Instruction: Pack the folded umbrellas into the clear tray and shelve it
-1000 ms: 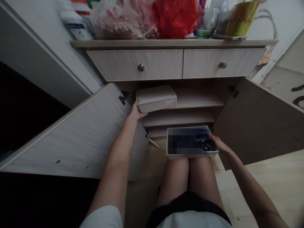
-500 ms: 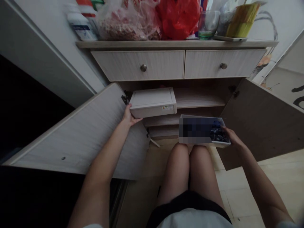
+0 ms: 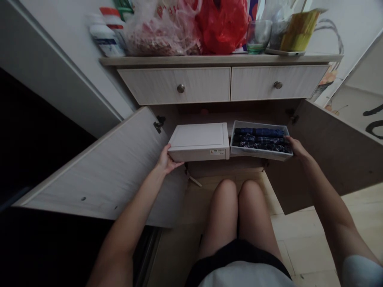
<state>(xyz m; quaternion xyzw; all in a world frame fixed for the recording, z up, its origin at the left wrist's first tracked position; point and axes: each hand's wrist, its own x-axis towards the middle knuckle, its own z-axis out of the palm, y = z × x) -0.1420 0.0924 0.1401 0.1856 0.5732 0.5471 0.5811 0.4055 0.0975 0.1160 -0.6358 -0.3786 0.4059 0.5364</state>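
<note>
My left hand (image 3: 167, 160) grips a white storage box (image 3: 199, 137) by its left front corner, thumb at the side and fingers underneath. The box has a flat closed top and a small label on its front. On the other side, my right hand (image 3: 295, 146) is closed on the right end of a translucent plastic bin (image 3: 260, 151). Inside the bin lie rolled dark blue and plaid cloth items (image 3: 260, 139) that look like folded umbrellas. Box and bin are side by side in front of the cabinet's upper shelf, a narrow gap between them.
Cabinet doors stand open at left (image 3: 119, 171) and right (image 3: 326, 159). Above are two closed drawers (image 3: 203, 85). On the cabinet top sit white bottles (image 3: 104, 38), a clear plastic bag (image 3: 161, 36), a red bag (image 3: 223, 28) and a glass (image 3: 259, 38).
My right hand has raised the bin from above my knees to beside the white box. The white box has shifted right and lower in view, still in my left hand.
</note>
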